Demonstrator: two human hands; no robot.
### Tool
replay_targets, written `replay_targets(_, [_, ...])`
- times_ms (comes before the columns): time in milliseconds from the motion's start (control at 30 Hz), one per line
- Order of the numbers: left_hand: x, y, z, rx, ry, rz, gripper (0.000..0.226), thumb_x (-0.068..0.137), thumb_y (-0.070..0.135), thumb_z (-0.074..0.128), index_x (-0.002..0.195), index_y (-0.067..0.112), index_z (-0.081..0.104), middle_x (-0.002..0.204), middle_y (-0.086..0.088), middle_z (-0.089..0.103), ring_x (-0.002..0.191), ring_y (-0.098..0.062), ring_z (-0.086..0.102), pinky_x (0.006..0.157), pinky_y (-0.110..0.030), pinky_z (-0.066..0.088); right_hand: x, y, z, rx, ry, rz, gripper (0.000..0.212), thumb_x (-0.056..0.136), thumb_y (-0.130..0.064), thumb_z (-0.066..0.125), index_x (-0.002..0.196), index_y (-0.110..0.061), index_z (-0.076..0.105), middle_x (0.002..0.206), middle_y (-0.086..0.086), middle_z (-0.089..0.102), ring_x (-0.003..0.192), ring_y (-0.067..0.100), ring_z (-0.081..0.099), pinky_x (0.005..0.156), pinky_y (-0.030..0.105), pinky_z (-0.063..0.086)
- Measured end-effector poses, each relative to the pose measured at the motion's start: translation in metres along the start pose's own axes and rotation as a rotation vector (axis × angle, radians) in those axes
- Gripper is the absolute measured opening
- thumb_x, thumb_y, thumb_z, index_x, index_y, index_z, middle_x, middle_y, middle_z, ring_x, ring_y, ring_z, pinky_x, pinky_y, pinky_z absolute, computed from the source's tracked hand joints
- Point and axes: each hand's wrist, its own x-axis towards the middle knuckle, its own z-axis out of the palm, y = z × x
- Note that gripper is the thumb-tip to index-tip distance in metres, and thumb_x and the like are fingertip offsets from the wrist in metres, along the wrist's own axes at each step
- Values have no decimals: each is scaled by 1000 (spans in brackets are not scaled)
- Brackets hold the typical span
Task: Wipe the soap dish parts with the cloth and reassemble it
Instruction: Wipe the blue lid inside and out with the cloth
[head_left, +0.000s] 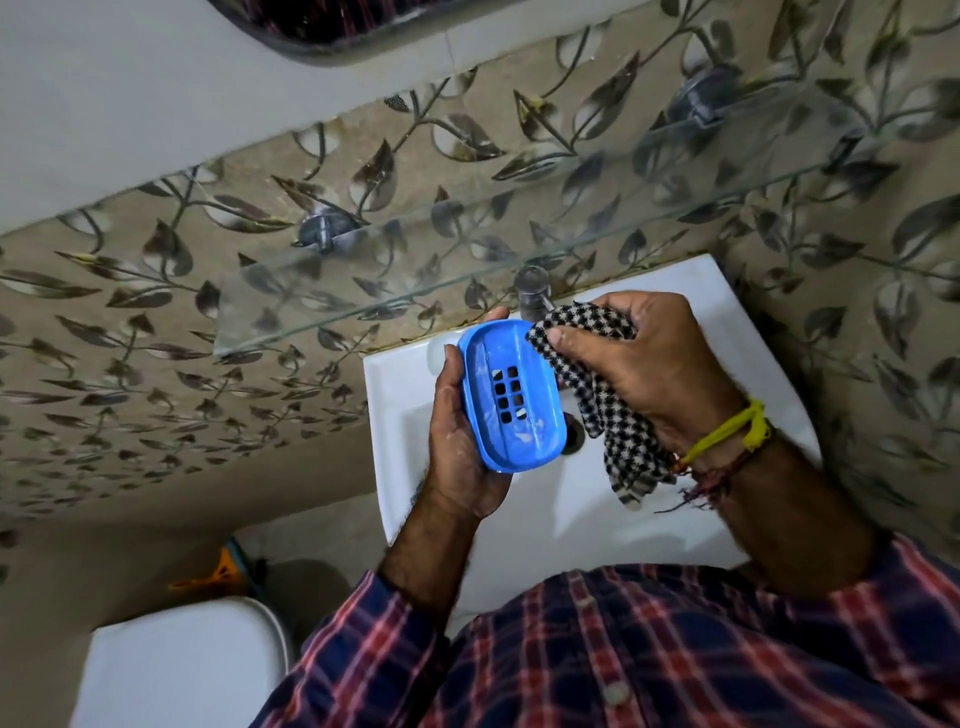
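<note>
A person stands at a white washbasin (519, 525), both hands raised over the bowl. The left hand (462, 441) cradles a blue soap dish tray (511, 395) from below and along its left edge, thumb at the rim and a fingertip showing past the far end; the tray faces upward, its floor pierced by a cluster of small rectangular drain holes and streaked with pale residue. The right hand (639, 358) grips a bunched black-and-white checked cloth (597, 395), the thumb pressing a fold against the tray's upper right rim, the loose end hanging down beside the wrist. Yellow and red threads (727, 436) circle the right wrist. A metal tap (532, 293) stands just behind the hands; a glass shelf (363, 291) projects from the leaf-patterned wall tiles (156, 338) above the basin. A white toilet cistern lid (182, 670) lies at lower left.
</note>
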Motion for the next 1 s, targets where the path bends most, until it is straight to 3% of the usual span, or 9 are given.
replay_targets(67, [0, -1, 2, 10, -9, 3, 58, 103, 52, 25, 128, 20, 66, 101, -5, 76, 84, -21, 73, 67, -35, 60, -3, 0, 2, -34, 12, -9, 13, 79, -9, 81, 89, -5, 74, 80, 7, 78, 71, 22, 75, 66, 36, 61])
replay_targets(333, [0, 2, 15, 96, -70, 57, 52, 106, 44, 24, 140, 22, 55, 135, -9, 63, 123, -25, 60, 104, -41, 48, -15, -5, 14, -148, 95, -58, 18, 75, -30, 76, 82, -13, 74, 73, 2, 76, 70, 22, 75, 67, 47, 62])
replay_targets(467, [-1, 1, 21, 130, -128, 109, 46, 104, 42, 30, 137, 23, 55, 129, -8, 67, 118, -22, 64, 97, -35, 53, -19, -10, 29, 48, 210, 32, 11, 80, -18, 75, 81, -7, 74, 76, 10, 76, 72, 29, 75, 67, 48, 63])
replay_targets(567, [-3, 1, 23, 129, -134, 129, 46, 105, 42, 31, 141, 23, 52, 134, -15, 62, 125, -29, 58, 109, -43, 44, -25, -18, 38, 375, 156, 193, 9, 86, -6, 71, 90, 2, 74, 89, 24, 75, 75, 29, 72, 73, 45, 62])
replay_targets(667, [-4, 2, 23, 144, -132, 134, 44, 104, 41, 34, 140, 21, 50, 132, -16, 61, 123, -30, 57, 108, -44, 42, -29, -22, 39, 557, 80, 318, 14, 89, -1, 66, 98, 8, 71, 95, 28, 73, 78, 32, 71, 78, 45, 61])
replay_targets(833, [-4, 6, 21, 244, -146, 157, 43, 103, 43, 36, 139, 23, 49, 128, -16, 60, 121, -30, 57, 106, -45, 42, -30, -20, 37, 514, 20, 299, 14, 90, 1, 63, 101, 3, 72, 96, 23, 74, 83, 32, 72, 85, 47, 60])
replay_targets(1000, [-6, 18, 25, 285, -182, 202, 49, 96, 50, 43, 139, 26, 50, 130, -18, 57, 120, -31, 56, 111, -52, 38, -35, -24, 32, 447, -112, 199, 18, 93, 0, 60, 108, 3, 69, 95, 22, 73, 83, 29, 71, 79, 42, 61])
